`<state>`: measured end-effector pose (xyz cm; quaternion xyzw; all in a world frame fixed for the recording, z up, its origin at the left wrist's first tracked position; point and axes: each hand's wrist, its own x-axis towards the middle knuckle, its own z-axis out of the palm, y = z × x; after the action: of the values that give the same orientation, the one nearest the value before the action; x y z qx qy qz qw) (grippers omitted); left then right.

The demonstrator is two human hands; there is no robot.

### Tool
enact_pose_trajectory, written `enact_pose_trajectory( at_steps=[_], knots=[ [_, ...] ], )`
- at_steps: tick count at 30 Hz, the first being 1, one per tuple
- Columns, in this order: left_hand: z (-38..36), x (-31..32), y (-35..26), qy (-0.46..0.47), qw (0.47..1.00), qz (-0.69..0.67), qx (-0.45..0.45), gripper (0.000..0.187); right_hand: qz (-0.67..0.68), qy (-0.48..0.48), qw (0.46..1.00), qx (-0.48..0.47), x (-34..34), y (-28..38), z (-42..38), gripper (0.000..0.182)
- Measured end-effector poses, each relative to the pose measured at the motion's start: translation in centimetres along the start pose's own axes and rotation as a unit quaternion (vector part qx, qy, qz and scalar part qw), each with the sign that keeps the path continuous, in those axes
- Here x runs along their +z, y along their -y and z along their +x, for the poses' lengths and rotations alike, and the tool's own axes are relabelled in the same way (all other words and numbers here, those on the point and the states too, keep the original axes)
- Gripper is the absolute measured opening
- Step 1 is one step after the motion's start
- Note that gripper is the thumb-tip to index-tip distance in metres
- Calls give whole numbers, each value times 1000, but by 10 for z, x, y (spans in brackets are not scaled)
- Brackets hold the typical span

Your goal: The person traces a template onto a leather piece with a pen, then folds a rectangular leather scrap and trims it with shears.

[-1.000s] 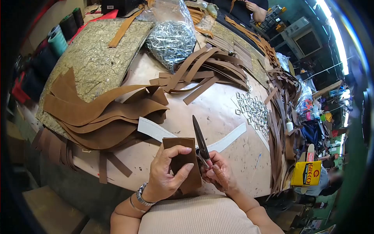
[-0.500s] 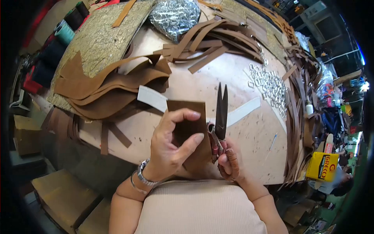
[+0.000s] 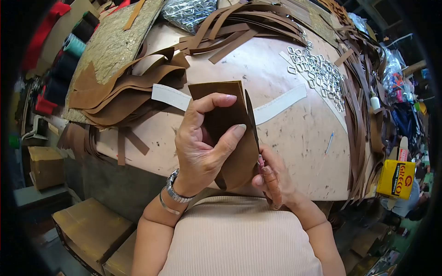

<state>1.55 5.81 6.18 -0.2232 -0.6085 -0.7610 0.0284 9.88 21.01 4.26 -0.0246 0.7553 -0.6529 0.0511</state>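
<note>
My left hand (image 3: 200, 146) is closed around a brown leather piece (image 3: 216, 89), which stands upright in front of me; thumb and forefinger curl over its near face. Scissors with a wrapped handle (image 3: 273, 185) are gripped in my right hand (image 3: 282, 177), low at the leather's right edge. Part of a dark blade shows along that edge, and the leather hides the rest. White curved strips, one left (image 3: 171, 96) and one right (image 3: 282, 104), lie on the table beyond my hands.
Brown leather pieces (image 3: 124, 99) are piled at the left, and long strips (image 3: 239, 27) lie at the back. Metal rings (image 3: 317, 71) are spread at the right near a blue pen (image 3: 329, 142). Thread spools (image 3: 73, 46) stand at far left. A yellow can (image 3: 396, 178) is beyond the right edge.
My right hand has brought the scissors to the leather's right edge, so the blades are now mostly behind it. The leather has risen slightly in view, still in my left hand.
</note>
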Motion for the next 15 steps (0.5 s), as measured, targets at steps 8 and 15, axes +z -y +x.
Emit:
enact_pose_trajectory(
  at_steps=[8,15],
  knots=[
    [-4,20,5,4,997,77,27,41,-37,-15,999,12,-12,4,-9,53],
    [-5,28,8,14,993,115,31,42,-33,-20,999,23,-17,-2,-13,56]
  ],
)
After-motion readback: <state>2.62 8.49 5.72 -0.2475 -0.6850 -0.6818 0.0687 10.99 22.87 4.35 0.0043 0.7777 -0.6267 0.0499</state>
